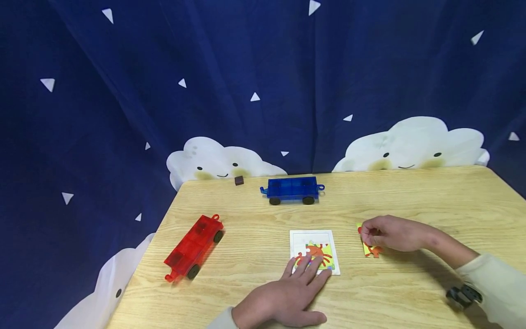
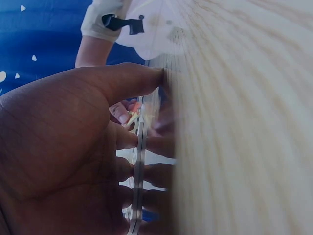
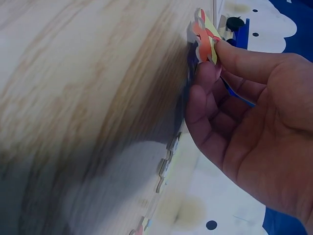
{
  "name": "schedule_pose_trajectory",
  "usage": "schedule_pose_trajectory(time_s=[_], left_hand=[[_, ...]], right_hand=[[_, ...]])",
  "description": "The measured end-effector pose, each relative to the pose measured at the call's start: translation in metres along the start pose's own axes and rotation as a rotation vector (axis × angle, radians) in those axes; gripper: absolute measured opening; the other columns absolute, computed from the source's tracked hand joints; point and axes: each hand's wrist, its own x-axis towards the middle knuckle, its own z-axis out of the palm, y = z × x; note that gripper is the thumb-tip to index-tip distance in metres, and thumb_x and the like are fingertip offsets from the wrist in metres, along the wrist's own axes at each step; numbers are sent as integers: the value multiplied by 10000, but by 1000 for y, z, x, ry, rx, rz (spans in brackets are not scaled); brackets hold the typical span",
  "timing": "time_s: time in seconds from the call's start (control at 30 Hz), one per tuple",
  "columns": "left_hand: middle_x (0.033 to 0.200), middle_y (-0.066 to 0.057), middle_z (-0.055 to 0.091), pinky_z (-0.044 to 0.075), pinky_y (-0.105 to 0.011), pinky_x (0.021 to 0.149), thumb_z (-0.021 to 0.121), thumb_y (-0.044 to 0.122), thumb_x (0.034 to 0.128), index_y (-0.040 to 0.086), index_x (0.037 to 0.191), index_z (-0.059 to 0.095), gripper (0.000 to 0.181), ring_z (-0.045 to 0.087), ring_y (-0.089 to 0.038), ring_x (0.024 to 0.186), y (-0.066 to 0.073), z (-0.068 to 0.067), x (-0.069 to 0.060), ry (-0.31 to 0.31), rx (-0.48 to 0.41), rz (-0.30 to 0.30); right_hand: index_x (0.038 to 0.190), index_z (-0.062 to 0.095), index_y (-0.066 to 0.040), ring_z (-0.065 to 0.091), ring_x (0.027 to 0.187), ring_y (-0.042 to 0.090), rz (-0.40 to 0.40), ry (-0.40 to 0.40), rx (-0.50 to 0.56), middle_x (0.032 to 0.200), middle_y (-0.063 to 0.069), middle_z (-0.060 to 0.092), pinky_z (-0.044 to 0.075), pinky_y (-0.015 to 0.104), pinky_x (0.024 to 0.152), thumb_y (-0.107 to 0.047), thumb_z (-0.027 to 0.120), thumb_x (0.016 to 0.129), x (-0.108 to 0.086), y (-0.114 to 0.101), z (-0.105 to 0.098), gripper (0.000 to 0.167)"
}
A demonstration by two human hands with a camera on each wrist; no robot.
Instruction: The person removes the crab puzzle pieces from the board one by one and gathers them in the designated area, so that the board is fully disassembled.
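Fingers of the left hand (image 1: 293, 294) lie released, straight and a little spread, their tips resting on the lower part of a white board (image 1: 298, 240). Just past those tips, and partly under them, an orange crab (image 1: 327, 251) on yellow and green is partly pieced together, while the board's upper strip and upper left stay white. To the right of the left fingers, apart from the board, the right hand (image 1: 390, 234) is grasping a piece (image 3: 204, 44), pinched between thumb and curled fingers. The piece, yellow with red and orange, juts from the fingertips, steeply tilted in the right wrist view; whether it touches the surface (image 1: 246, 219) I cannot tell. Thin jigsaw edges (image 3: 164, 171) lie on the surface beside the right fingers in that view, their faces too slanted to read. Beyond the left fingers and past the board stands a blue car (image 1: 292, 188), with a small dark block (image 1: 239, 181) to its left near the far edge. Well left of the left fingers sits a red car (image 1: 195, 246), set at a slant. Farthest from both hands hangs a navy curtain (image 1: 246, 45) with smiling clouds (image 1: 417, 141) and white triangles.
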Motion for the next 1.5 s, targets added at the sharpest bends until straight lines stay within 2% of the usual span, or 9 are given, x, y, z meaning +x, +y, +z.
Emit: schedule_pose_trajectory(time_s=[0.23,0.6,0.8,0.97,1.27,1.5], left_hand=[[1726,-48,-12,84,-512,1223,473,627,1021,223,1678,81,866,-46,-252,1562,-1,1,1,-22,-25,-9],[1725,-38,-33,72,-503,1225,462,633,1024,236,1678,56,866,-68,-245,1559,-1,1,1,-37,-32,-20],[1726,-35,-24,79,-496,1225,462,636,1022,238,1678,67,863,-55,-237,1561,-2,0,1,-36,-22,-17],[1726,-39,-25,78,-495,1225,452,638,1024,232,1678,64,862,-54,-238,1561,-2,0,0,-34,-10,-16],[1725,-46,-35,76,-499,1225,450,642,1022,233,1678,54,868,-62,-251,1559,-1,0,0,-30,0,-20],[1725,-54,-32,76,-498,1225,435,646,1027,225,1678,58,863,-69,-255,1559,-2,0,1,-34,12,-16]], right_hand=[[916,635,-150,523,762,58,-52,6,10,830,-67,575,436,260,663,-144,589,1063,-2,5,1,153],[943,648,-149,538,736,63,13,32,-4,839,-44,610,458,258,645,-165,595,1065,-3,4,2,134],[930,656,-142,546,713,62,-10,48,7,816,-42,619,460,251,624,-158,602,1061,0,2,1,143],[952,676,-163,543,685,66,-21,70,-10,807,-49,618,466,256,610,-173,625,1050,12,-8,5,111],[1056,705,-129,525,649,69,-84,60,-1,776,-78,595,473,267,623,-150,638,1036,43,-31,19,73],[1083,699,-118,576,748,106,-87,18,8,840,-59,634,490,272,695,-107,653,1007,67,-41,33,89]])
